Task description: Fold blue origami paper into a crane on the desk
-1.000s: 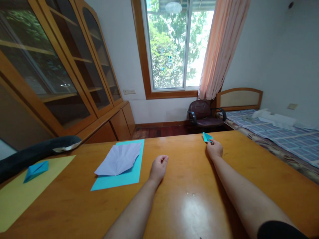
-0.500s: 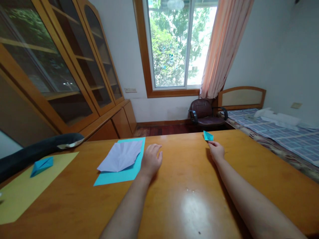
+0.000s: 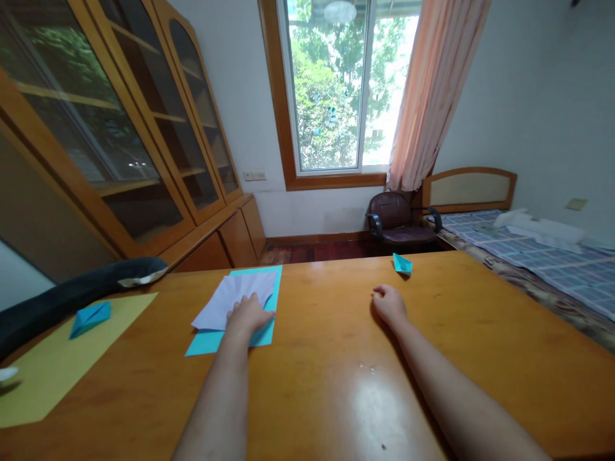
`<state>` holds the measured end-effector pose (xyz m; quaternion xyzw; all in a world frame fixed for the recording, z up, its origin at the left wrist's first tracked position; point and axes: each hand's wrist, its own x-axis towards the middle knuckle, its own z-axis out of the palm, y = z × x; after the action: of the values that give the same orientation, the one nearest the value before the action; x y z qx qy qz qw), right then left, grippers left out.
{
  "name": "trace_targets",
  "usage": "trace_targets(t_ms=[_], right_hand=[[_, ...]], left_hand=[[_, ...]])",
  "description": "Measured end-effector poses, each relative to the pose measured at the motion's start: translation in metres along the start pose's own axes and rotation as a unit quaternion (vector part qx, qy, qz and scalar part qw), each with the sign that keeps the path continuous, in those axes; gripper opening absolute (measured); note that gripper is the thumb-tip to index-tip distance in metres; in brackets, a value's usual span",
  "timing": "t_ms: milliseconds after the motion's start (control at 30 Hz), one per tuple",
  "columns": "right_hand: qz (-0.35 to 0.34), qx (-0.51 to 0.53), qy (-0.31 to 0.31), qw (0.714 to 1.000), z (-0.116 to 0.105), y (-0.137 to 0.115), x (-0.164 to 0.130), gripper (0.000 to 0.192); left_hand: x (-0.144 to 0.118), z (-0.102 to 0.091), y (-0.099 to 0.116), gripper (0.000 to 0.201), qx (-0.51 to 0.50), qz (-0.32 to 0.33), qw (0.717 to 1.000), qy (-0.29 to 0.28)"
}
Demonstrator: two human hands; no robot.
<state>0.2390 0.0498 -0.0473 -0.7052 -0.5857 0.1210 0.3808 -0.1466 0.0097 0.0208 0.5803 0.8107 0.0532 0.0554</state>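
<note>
My left hand (image 3: pixel 247 317) is over the lower right of a creased white paper fan (image 3: pixel 216 307), fingers apart and thumb stretched out to the right; I cannot tell whether it presses on it. Beneath the fan lies a bright blue sheet of paper (image 3: pixel 202 346), showing along its top, right and bottom sides. My right hand (image 3: pixel 390 306) is low over the wooden table with its fingers curled in and nothing visible in them. Just beyond it, near the far edge, sits a small folded blue paper piece (image 3: pixel 402 264), apart from the hand.
On the left, a yellow sheet (image 3: pixel 62 365) carries another folded blue paper piece (image 3: pixel 90 318). A dark curved cushion-like object (image 3: pixel 86 285) lies behind it. The table (image 3: pixel 317 397) ends at a far edge, with an armchair (image 3: pixel 398 221) and a bed (image 3: pixel 528 237) past it.
My right hand has let go of the small folded blue piece and drawn back toward me and left. My left hand has moved left, from beside the sheet to over the white fan.
</note>
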Motion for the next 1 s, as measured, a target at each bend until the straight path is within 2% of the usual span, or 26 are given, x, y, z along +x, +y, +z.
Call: trace_targets(t_ms=[100,200,367,433,500,633,733,867,933,1000], right_hand=[[0.009,-0.003,-0.013,1.000,-0.004,0.001,-0.001,0.024],[0.013,0.005,-0.017,1.000,-0.006,0.001,0.000,0.024],[0.013,0.021,-0.019,1.000,-0.002,0.003,0.001,0.022],[0.012,0.037,-0.015,0.999,0.000,0.005,0.002,0.024],[0.014,0.068,-0.007,0.998,0.002,0.006,0.003,0.027],[0.022,0.103,0.019,0.994,0.003,0.006,0.004,0.033],[0.016,0.114,0.025,0.993,0.002,0.005,0.003,0.034],[-0.011,0.178,0.030,0.983,0.003,0.003,0.001,0.038],[-0.023,0.225,0.036,0.973,0.003,0.002,0.002,0.043],[-0.030,0.260,0.042,0.964,0.003,0.003,0.004,0.050]], left_hand=[[0.000,0.003,0.002,0.044,0.024,0.028,0.998,-0.043],[0.002,0.005,0.002,0.035,0.035,0.013,0.998,-0.042],[0.002,-0.001,0.001,0.027,0.011,-0.068,0.998,0.006],[0.000,-0.007,0.003,0.028,-0.001,-0.066,0.997,0.050],[-0.004,-0.012,0.007,0.033,-0.016,-0.040,0.992,0.123],[-0.011,-0.013,0.020,0.038,-0.074,0.069,0.958,0.268],[-0.016,-0.006,0.033,0.040,-0.143,0.213,0.918,0.302],[-0.030,0.008,0.059,0.039,-0.220,0.394,0.853,0.263],[-0.040,0.017,0.073,0.039,-0.240,0.454,0.832,0.209],[-0.049,0.027,0.086,0.039,-0.258,0.483,0.824,0.145]])
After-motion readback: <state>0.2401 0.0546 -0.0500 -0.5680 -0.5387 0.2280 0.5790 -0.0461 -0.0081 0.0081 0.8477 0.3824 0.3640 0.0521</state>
